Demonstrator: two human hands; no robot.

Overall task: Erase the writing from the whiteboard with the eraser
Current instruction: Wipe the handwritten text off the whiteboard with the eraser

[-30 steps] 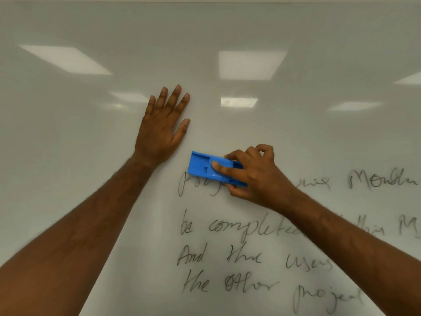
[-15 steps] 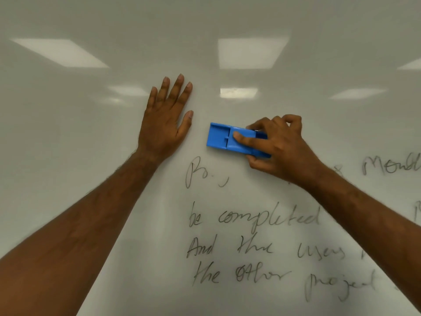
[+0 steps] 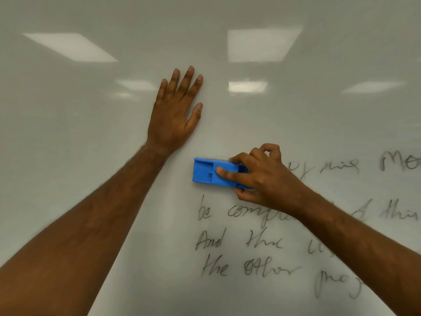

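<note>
Two hands meet the whiteboard [image 3: 319,115], bare above: left hand [image 3: 174,115] flat and spread, right hand [image 3: 262,179] gripping the blue eraser [image 3: 205,173] atop writing [image 3: 239,242].

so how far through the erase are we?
Early. Done: the start of the top line, where the blue eraser sits in the right hand. In hand: that line; "by this Mo…" remains right of it. Left: three full lines below, from "be comp…" down. Left hand lies flat on the whiteboard.
</note>
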